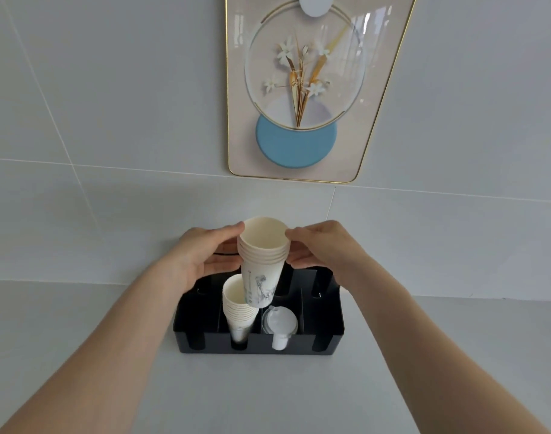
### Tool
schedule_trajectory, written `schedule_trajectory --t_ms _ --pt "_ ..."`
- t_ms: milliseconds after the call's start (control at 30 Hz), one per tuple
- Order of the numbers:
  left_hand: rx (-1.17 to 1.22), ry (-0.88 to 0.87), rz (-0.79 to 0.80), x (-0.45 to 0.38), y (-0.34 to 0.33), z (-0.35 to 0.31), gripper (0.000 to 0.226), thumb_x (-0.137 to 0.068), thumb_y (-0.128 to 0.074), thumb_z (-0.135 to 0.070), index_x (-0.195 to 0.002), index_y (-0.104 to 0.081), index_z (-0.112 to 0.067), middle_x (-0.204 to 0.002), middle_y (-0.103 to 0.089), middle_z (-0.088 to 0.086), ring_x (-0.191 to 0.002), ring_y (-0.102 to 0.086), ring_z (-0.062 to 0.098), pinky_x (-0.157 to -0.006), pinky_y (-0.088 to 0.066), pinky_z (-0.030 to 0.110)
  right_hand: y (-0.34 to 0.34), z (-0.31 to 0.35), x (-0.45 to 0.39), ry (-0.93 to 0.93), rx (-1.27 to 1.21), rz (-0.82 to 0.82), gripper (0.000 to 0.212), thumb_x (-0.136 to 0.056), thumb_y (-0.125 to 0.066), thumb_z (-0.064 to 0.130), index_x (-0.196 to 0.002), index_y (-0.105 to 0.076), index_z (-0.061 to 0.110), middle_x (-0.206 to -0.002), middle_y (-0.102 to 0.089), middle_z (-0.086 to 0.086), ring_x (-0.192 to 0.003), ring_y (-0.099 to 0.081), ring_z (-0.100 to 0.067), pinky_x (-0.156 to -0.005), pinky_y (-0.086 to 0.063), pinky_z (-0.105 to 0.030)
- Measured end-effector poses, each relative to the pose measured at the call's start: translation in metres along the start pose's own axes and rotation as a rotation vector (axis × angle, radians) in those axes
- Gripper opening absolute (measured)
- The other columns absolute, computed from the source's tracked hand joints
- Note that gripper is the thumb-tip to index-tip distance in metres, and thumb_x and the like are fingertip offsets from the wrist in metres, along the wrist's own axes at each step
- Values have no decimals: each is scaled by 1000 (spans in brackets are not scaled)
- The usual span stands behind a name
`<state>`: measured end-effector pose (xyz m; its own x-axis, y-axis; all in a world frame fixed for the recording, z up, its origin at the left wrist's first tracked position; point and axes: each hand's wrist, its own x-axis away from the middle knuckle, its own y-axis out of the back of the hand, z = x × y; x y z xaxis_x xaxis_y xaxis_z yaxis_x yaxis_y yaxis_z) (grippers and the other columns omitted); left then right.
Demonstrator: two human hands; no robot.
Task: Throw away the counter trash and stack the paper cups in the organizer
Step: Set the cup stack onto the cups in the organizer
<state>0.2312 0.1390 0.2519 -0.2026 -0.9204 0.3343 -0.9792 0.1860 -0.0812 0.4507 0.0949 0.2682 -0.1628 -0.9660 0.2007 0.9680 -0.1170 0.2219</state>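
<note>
A stack of several white paper cups (261, 261) with a grey ink print hangs upright above the black organizer (318, 321). My left hand (205, 252) grips the stack's rims from the left and my right hand (318, 245) grips them from the right. The stack's bottom hovers just over a second stack of paper cups (236, 305), which leans in the organizer's second slot from the left. Clear plastic lids (280, 321) stand in the slot to its right.
The organizer sits on a pale grey counter (267, 389) against a tiled wall. A gold-framed flower picture (299, 89) hangs above it. The organizer's outer left and right slots hold nothing that I can see.
</note>
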Motion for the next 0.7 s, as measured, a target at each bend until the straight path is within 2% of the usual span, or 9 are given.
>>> schedule_trajectory --t_ms 167,467,700 --pt "11 -4 -35 -19 18 -9 32 -82 -82 -35 -100 -77 -8 -93 -79 11 -76 -77 23 -59 -63 27 -18 9 -24 2 -30 -11 23 -90 -72 20 -96 -76 -2 -88 -79 -20 -81 -78 -31 -75 -66 -38" --pt "48 96 -59 -48 29 33 27 -85 -80 -28 -102 -77 -7 -97 -80 13 -79 -77 25 -62 -65 29 -44 -39 -56 -80 -11 -31 16 -90 -71 19 -95 -79 6 -86 -80 -13 -81 -78 -25 -76 -65 -35" --pt "4 161 -91 -71 35 67 28 -86 -80 -28 -102 -75 -5 -99 -79 13 -86 -78 30 -73 -64 36 -56 -76 -71 -146 17 -38 14 -92 -69 16 -98 -78 8 -87 -80 -12 -81 -78 -23 -72 -65 -30"
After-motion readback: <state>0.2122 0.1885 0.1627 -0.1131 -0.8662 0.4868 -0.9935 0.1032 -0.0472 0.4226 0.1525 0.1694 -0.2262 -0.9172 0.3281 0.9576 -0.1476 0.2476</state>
